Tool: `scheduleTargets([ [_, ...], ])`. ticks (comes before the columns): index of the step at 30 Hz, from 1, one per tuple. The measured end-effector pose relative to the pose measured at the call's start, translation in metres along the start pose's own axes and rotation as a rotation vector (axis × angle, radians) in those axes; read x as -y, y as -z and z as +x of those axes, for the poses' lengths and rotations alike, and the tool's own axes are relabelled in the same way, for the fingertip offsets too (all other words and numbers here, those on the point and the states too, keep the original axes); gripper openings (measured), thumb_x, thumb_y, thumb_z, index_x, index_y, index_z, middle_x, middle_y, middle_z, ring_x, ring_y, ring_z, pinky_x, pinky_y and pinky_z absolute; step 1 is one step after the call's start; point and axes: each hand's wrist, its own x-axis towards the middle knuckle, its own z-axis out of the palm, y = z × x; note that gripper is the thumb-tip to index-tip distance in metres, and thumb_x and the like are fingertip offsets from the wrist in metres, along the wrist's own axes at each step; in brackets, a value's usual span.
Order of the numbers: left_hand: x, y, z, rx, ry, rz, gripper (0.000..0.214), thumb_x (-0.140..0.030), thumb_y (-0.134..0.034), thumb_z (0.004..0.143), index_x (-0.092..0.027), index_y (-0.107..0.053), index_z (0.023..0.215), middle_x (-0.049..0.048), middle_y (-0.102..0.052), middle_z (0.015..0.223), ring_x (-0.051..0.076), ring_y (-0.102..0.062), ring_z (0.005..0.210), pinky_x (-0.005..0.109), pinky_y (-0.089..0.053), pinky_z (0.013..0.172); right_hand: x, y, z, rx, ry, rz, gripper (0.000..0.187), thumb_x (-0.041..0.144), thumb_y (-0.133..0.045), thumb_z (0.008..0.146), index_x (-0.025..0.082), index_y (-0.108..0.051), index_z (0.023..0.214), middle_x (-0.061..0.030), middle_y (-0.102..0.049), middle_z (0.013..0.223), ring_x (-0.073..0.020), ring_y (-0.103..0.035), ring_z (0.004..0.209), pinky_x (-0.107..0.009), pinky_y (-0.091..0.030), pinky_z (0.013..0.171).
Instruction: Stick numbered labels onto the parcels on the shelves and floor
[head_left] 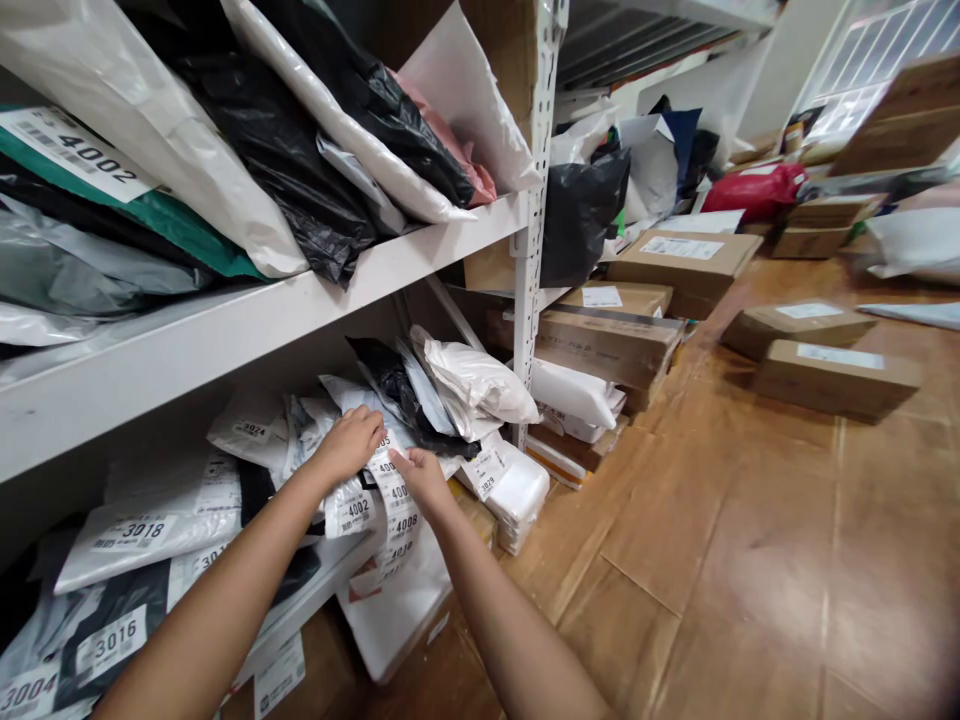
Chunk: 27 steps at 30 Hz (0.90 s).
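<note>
A hanging strip of number labels (402, 528) shows 4008 and 4010 on its lower part. My right hand (421, 476) pinches its right edge between thumb and fingers. At the strip's top, my left hand (351, 442) is closed with its fingers curled over the paper; the fingertips are partly hidden. Just beneath my left hand is a parcel bag labelled 4002 (349, 510). Behind my hands, a black parcel bag (397, 385) and a white parcel bag (480, 378) lean on the lower shelf.
Several bagged parcels, one marked 3018 (135, 530), cover the lower shelf at left. Above runs a white shelf beam (262, 315) that ends at a perforated post (531, 230). Cardboard boxes (832, 385) stand on the wooden floor (720, 560) at right.
</note>
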Motion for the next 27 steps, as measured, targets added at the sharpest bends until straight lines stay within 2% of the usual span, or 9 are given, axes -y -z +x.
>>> scheduleTargets([
  [2,-0.003,-0.002,0.0,0.005,0.009,0.086,0.028,-0.032,-0.034,0.093,-0.017,-0.057,0.098,0.0099,-0.055,0.096,0.025,-0.05,0.094,0.037,-0.04,0.085,0.001,0.0,-0.003,0.062,-0.055,0.059,0.043,0.053,-0.075,0.054,0.016,-0.058,0.067,0.0032,-0.053,0.052,-0.0115,-0.046,0.05,-0.023,-0.034,0.049],
  [6,-0.008,-0.006,0.002,-0.004,0.031,0.214,0.028,-0.03,-0.035,0.093,-0.017,-0.057,0.104,0.0109,-0.056,0.099,0.027,-0.051,0.094,0.038,-0.041,0.082,0.0,-0.001,-0.012,-0.022,-0.103,0.154,0.042,0.055,-0.073,0.058,0.017,-0.056,0.064,0.0033,-0.054,0.051,-0.0108,-0.045,0.048,-0.023,-0.034,0.048],
  [9,-0.012,-0.011,0.002,-0.028,0.054,0.271,0.028,-0.031,-0.036,0.092,-0.015,-0.057,0.104,0.0118,-0.056,0.1,0.028,-0.052,0.094,0.039,-0.042,0.082,-0.004,0.005,-0.023,0.028,-0.17,0.23,0.042,0.052,-0.078,0.055,0.016,-0.063,0.072,0.0003,-0.061,0.059,-0.0132,-0.052,0.052,-0.025,-0.039,0.053],
  [11,-0.014,-0.014,-0.001,-0.038,0.025,0.304,0.028,-0.031,-0.037,0.092,-0.014,-0.058,0.102,0.0121,-0.057,0.1,0.029,-0.052,0.095,0.04,-0.042,0.082,-0.004,0.018,-0.034,0.071,-0.191,0.235,0.043,0.049,-0.081,0.054,0.016,-0.067,0.079,-0.0017,-0.066,0.066,-0.0157,-0.057,0.058,-0.027,-0.042,0.058],
  [14,-0.012,-0.013,-0.005,-0.038,-0.026,0.324,0.028,-0.029,-0.037,0.092,-0.014,-0.058,0.1,0.012,-0.057,0.1,0.029,-0.052,0.098,0.04,-0.042,0.085,-0.001,0.047,-0.049,0.206,-0.256,0.145,0.037,0.045,-0.082,0.055,0.016,-0.07,0.075,-0.0028,-0.068,0.068,-0.0163,-0.059,0.059,-0.027,-0.042,0.059],
  [16,-0.01,-0.006,-0.004,-0.027,-0.011,0.273,0.029,-0.03,-0.039,0.091,-0.015,-0.056,0.11,0.0116,-0.058,0.102,0.028,-0.053,0.099,0.04,-0.042,0.086,0.004,0.063,-0.053,0.274,-0.248,0.103,0.034,0.044,-0.081,0.058,0.016,-0.07,0.075,-0.0025,-0.069,0.07,-0.0156,-0.059,0.059,-0.027,-0.041,0.059],
  [20,-0.017,0.016,0.017,0.004,-0.016,0.179,0.049,-0.028,-0.055,0.081,-0.019,-0.045,0.128,0.0114,-0.057,0.11,0.027,-0.056,0.099,0.037,-0.045,0.083,0.012,0.067,-0.032,0.19,-0.067,0.138,0.035,0.047,-0.078,0.063,0.017,-0.069,0.079,0.0,-0.068,0.07,-0.0139,-0.058,0.059,-0.025,-0.041,0.058],
  [23,-0.03,0.02,0.043,-0.009,-0.172,0.131,0.045,-0.018,-0.059,0.074,-0.02,-0.051,0.118,0.0102,-0.059,0.112,0.025,-0.054,0.107,0.034,-0.043,0.087,0.018,0.065,-0.003,0.077,-0.035,0.288,0.039,0.05,-0.079,0.058,0.017,-0.066,0.075,0.0008,-0.066,0.064,-0.0137,-0.056,0.055,-0.025,-0.041,0.057],
  [27,-0.035,0.01,0.06,0.031,-0.131,0.081,0.024,-0.011,-0.054,0.073,-0.02,-0.059,0.095,0.0082,-0.064,0.095,0.023,-0.058,0.092,0.031,-0.043,0.077,0.024,0.076,0.023,-0.029,-0.009,0.398,0.042,0.052,-0.08,0.054,0.019,-0.063,0.074,0.0008,-0.063,0.06,-0.0158,-0.058,0.055,-0.026,-0.042,0.055],
])
